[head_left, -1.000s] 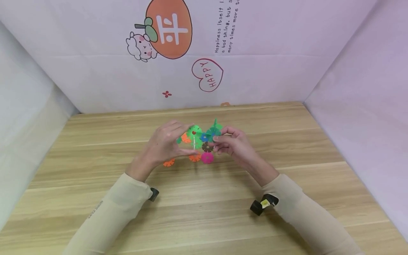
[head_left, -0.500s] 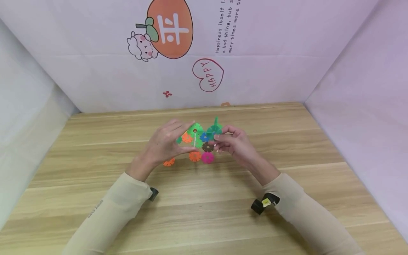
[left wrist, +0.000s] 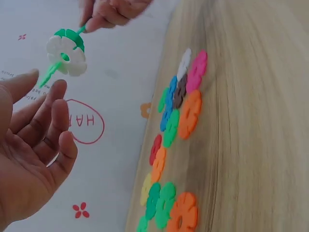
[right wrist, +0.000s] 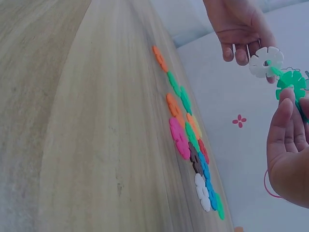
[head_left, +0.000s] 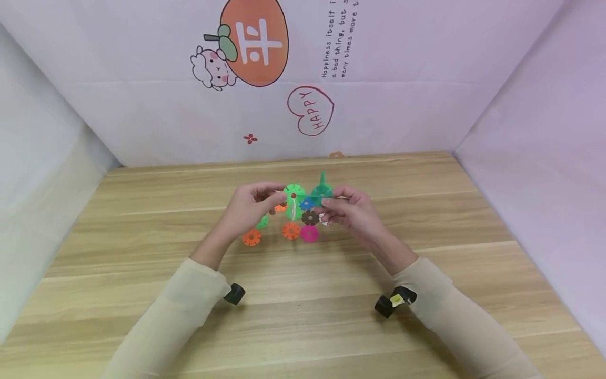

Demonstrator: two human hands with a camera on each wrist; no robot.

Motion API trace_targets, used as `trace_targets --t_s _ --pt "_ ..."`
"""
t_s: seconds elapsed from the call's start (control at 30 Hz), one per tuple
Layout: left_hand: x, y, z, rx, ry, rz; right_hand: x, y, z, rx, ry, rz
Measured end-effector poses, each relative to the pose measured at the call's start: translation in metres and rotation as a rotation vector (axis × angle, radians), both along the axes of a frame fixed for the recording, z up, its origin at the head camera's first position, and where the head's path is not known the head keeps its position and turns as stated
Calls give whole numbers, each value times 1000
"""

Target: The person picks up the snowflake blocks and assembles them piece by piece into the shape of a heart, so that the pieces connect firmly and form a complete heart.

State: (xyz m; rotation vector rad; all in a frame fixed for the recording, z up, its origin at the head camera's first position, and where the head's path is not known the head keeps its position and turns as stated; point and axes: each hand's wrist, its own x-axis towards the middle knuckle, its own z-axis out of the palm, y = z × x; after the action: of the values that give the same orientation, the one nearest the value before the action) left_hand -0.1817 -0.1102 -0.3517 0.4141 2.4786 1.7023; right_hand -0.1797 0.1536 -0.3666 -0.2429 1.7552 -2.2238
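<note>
Both hands hold one joined cluster of notched plastic flower discs, raised above the table. My left hand (head_left: 248,208) pinches the edge of a bright green flower disc (left wrist: 50,73) between thumb and fingers. My right hand (head_left: 350,208) grips a dark green flower disc (head_left: 319,191), its thumb lying across the lower edge. Between the two sits a white flower disc (left wrist: 75,60), seen edge-on from the head and nearly face-on in the left wrist view. Another green disc (head_left: 322,179) stands upright at the cluster's top right. The gripping fingers partly cover the cluster.
Loose flower discs lie flat on the wooden table (head_left: 298,305) beneath the hands, among them a pink disc (head_left: 310,236), a brown disc (head_left: 305,218) and an orange disc (head_left: 251,241). A printed white cloth wall (head_left: 165,121) rises behind the table.
My left thumb and fingers, spread wide before, have come together on the bright green disc's edge. The cluster has shifted slightly right; my right hand keeps its hold.
</note>
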Motion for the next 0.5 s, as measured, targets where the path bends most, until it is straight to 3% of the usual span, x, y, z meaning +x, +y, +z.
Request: trace_targets --t_s 0.1,0.27,0.37,0.5 --pt "-2 2 1 66 -73 16 0 0 -1 20 8 4" --pt "-4 2 1 109 -110 69 -1 -1 -5 72 35 8" --pt "-4 -1 1 157 -133 132 -3 2 -8 176 83 20" --pt "-7 -7 0 201 -133 210 -7 6 -16 400 164 67"
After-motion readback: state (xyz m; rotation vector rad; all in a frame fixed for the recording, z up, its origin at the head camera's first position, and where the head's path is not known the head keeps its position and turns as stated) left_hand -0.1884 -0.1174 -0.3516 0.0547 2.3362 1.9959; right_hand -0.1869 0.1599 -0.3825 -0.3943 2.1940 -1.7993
